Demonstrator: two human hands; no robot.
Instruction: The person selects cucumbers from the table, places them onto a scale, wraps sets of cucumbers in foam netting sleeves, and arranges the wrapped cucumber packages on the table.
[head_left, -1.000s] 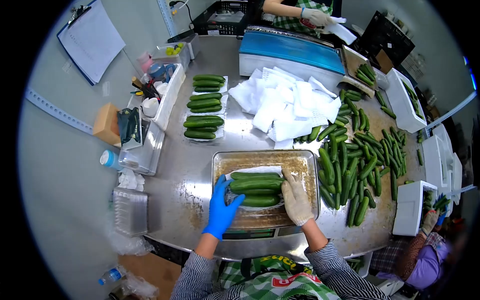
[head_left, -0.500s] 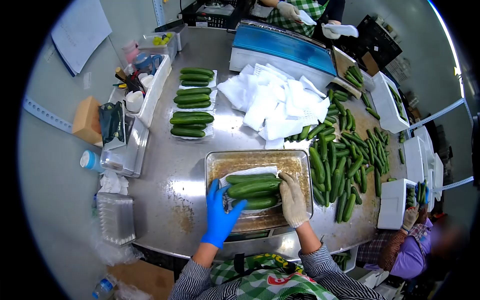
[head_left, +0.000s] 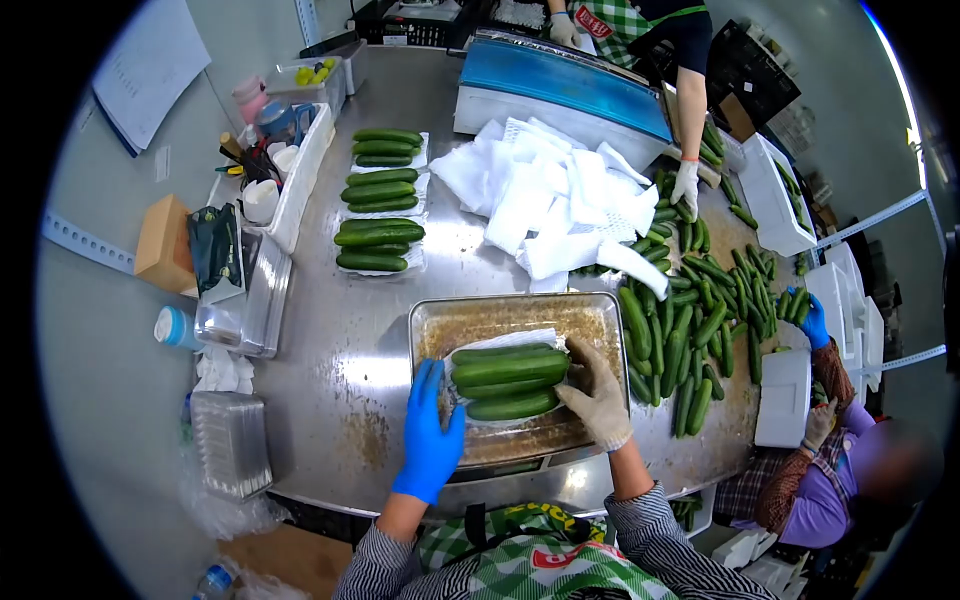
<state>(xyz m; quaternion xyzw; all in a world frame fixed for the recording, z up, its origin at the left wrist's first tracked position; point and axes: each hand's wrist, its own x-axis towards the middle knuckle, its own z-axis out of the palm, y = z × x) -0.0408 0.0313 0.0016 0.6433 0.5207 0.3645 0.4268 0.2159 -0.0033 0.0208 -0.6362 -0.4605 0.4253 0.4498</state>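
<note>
Three cucumbers [head_left: 510,372] lie side by side on a white pad [head_left: 545,336], inside a worn metal tray [head_left: 422,325] in front of me. My left hand [head_left: 430,440], in a blue glove, is at their left ends with fingers stretched out, gripping nothing. At the right ends is my right hand [head_left: 600,400] in a pale knit glove, its thumb and fingers apart beside the cucumbers. Whether its fingertips touch them I cannot tell.
Three padded cucumber groups [head_left: 380,240] line the table's left. White pads [head_left: 560,195] pile up behind the tray; a heap of loose cucumbers [head_left: 690,330] covers the right. Across the table a person's gloved hand [head_left: 686,188] reaches toward the heap. Another person's blue-gloved hand [head_left: 815,320] is at right.
Both my hands have eased outward from the cucumbers, which now lie more evenly side by side. The person opposite has reached toward the heap, and one white pad now lies over its near edge.
</note>
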